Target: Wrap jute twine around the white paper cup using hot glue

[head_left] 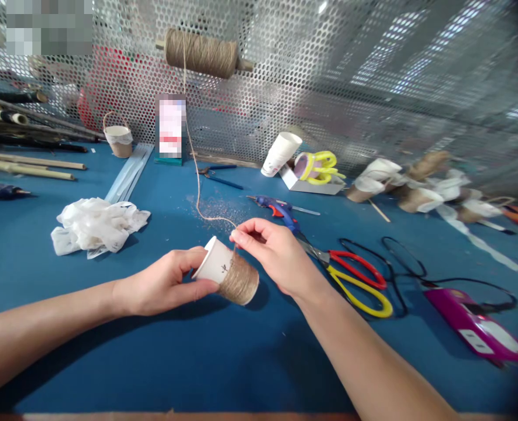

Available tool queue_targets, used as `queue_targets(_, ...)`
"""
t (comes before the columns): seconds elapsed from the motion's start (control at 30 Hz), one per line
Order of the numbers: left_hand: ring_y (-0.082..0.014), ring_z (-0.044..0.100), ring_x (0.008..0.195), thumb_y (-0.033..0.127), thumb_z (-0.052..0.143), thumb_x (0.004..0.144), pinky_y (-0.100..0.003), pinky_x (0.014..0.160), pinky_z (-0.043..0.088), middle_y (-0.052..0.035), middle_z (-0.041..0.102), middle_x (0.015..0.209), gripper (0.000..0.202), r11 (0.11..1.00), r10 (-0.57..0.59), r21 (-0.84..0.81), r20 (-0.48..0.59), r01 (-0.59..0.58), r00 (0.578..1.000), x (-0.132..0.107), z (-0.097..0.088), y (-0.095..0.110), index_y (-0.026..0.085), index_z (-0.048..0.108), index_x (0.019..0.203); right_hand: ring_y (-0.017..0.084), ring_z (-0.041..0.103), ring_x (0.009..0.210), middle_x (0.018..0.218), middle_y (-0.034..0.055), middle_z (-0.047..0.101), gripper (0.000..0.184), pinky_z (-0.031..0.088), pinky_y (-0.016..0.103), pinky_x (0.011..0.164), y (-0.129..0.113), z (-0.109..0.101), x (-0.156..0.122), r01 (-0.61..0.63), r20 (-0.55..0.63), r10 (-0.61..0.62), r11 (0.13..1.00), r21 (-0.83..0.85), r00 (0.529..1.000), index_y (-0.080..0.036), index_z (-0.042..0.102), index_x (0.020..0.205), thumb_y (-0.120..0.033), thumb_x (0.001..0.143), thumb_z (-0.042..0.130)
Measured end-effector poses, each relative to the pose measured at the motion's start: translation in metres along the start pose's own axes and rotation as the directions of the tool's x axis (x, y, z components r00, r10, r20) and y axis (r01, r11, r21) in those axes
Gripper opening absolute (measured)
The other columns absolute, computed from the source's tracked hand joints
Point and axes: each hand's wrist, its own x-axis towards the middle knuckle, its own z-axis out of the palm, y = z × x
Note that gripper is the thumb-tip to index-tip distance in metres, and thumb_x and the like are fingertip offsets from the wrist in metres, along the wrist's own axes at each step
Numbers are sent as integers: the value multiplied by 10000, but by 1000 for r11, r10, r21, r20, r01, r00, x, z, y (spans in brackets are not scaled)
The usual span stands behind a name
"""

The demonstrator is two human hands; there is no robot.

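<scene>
My left hand (pixel 166 286) grips a white paper cup (pixel 217 266) lying on its side, its rim toward my left. Brown jute twine covers the cup's bottom half (pixel 240 283). My right hand (pixel 272 251) pinches the twine strand (pixel 197 175) right above the cup. The strand runs up from my fingers to a big twine spool (pixel 201 54) hung on the perforated metal wall. Both hands hover just above the blue table (pixel 197 362).
Red-and-yellow scissors (pixel 355 280) and a blue glue gun (pixel 279 209) lie just right of my right hand. A magenta device (pixel 473 324) with black cable sits far right. Crumpled white plastic (pixel 95 225) lies left. Several wrapped cups (pixel 417 187), bamboo sticks (pixel 22 164) and pliers (pixel 217 173) lie further back.
</scene>
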Motion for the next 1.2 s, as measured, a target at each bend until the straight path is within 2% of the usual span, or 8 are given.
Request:
queue_targets(0.1, -145, 496, 767, 290, 485, 856, -242, 720, 438, -48, 558, 874, 249, 1000, 19, 13, -13, -19, 1000, 0, 0, 0, 98, 566, 993, 154, 574, 667, 724, 25, 608, 236, 462, 333, 666, 1, 0, 0, -5, 12, 5, 1000, 2, 1000, -169, 573, 760, -404, 777, 573)
queue_targets(0.23, -158, 508, 823, 269, 485, 859, -257, 773, 435, -66, 571, 932, 247, 999, 49, 17, -7, -49, 999, 1, 0, 1, 97, 566, 1017, 146, 560, 662, 720, 21, 602, 215, 455, 314, 646, 0, 1, -1, -7, 35, 7, 1000, -8, 999, -174, 557, 747, -385, 789, 559)
queue_targets(0.43, -162, 518, 822, 278, 481, 865, -259, 772, 440, -64, 586, 924, 230, 997, 62, 43, -19, -61, 998, 1, -2, 1, 108, 573, 989, 122, 489, 613, 677, -8, 551, 197, 398, 271, 569, -3, 4, -4, 2, 76, 2, 998, -59, 997, -189, 522, 742, -363, 830, 501)
queue_targets(0.67, -167, 508, 838, 235, 490, 857, -266, 795, 422, -58, 576, 856, 155, 977, 168, 136, -3, -166, 986, 3, -4, 3, 116, 576, 810, 129, 455, 619, 658, -23, 504, 192, 352, 292, 600, -7, 4, -6, 6, 103, 7, 991, -134, 995, -206, 468, 731, -342, 865, 449)
queue_targets(0.8, -176, 533, 855, 272, 565, 809, -280, 806, 437, -57, 580, 893, 166, 996, 76, 45, -21, -75, 997, 3, -4, 2, 113, 560, 857, 126, 454, 606, 645, -22, 499, 229, 364, 282, 570, -1, 7, -3, -49, 109, 61, 993, -106, 992, -204, 469, 725, -383, 862, 430)
queue_targets(0.97, -202, 557, 900, 296, 657, 727, -318, 856, 438, -53, 603, 921, 291, 1000, 4, -21, -87, -5, 996, 4, -4, 0, 126, 546, 936, 128, 485, 550, 600, -17, 502, 295, 390, 258, 477, 8, 15, 1, -109, 134, 114, 993, -43, 984, -193, 473, 750, -433, 871, 353)
queue_targets(1.1, -194, 554, 834, 311, 647, 720, -304, 788, 451, -47, 597, 855, 302, 997, -37, -75, -73, 32, 997, 5, -5, 3, 100, 562, 920, 136, 488, 591, 645, -7, 511, 252, 397, 281, 553, 4, 16, -2, -24, 36, 28, 993, -116, 999, -206, 443, 729, -414, 861, 388)
queue_targets(1.2, -155, 536, 742, 304, 596, 754, -265, 697, 442, -30, 575, 810, 269, 978, -95, -191, -46, 84, 994, 6, -6, 7, 93, 559, 917, 153, 482, 638, 702, 7, 506, 184, 378, 306, 617, -3, 17, -10, 59, -57, -72, 977, -207, 996, -221, 410, 760, -377, 858, 406)
